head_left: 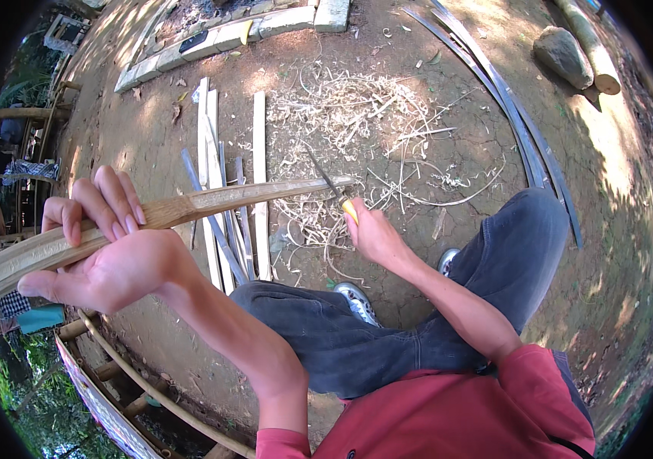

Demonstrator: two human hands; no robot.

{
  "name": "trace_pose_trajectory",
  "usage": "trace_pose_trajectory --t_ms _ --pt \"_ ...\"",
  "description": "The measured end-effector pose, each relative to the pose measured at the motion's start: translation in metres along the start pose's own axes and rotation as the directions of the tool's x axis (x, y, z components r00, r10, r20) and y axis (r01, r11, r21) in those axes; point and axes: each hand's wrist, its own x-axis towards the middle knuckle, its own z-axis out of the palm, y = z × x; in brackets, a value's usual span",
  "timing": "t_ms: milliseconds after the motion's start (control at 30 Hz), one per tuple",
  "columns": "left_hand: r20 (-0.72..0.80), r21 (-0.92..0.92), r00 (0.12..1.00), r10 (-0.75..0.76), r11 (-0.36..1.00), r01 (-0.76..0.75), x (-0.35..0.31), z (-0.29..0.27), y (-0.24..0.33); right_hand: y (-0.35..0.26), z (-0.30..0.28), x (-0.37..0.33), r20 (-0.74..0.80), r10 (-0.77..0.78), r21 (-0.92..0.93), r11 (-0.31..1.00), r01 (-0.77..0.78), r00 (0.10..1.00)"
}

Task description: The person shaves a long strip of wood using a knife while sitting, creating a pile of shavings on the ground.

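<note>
A long split bamboo strip stretches from the left edge to the middle of the head view. My left hand is closed round its wide end, palm up, with the fingers curled over the top. In my right hand is a knife with a yellow handle, the fist wrapped round it. Its thin dark blade crosses the strip's pale, shaved narrow end, pointing up and left. Whether the edge bites into the bamboo cannot be made out. Curled shavings lie on the ground beneath.
Pale and grey bamboo strips lie left of the shavings. Long dark strips curve along the right, near a rock and a log. A brick border runs across the back. Bamboo rails stand at the lower left.
</note>
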Motion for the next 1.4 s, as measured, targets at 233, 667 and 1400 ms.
trace_pose_trajectory --t_ms 233,667,1400 --pt "0.05 0.011 0.999 0.012 1.0 -0.012 0.0 0.0 0.001 0.006 0.005 0.004 0.056 0.012 0.234 0.972 -0.025 0.998" --pt "0.021 0.06 1.0 0.016 0.998 -0.018 0.005 -0.005 -0.005 0.0 0.008 -0.002 0.013 0.012 -0.005 1.0 -0.012 1.0" --pt "0.067 0.012 0.997 0.045 0.999 -0.046 -0.004 0.0 0.003 -0.029 -0.016 -0.021 0.123 0.08 0.08 0.993 -0.09 0.989"
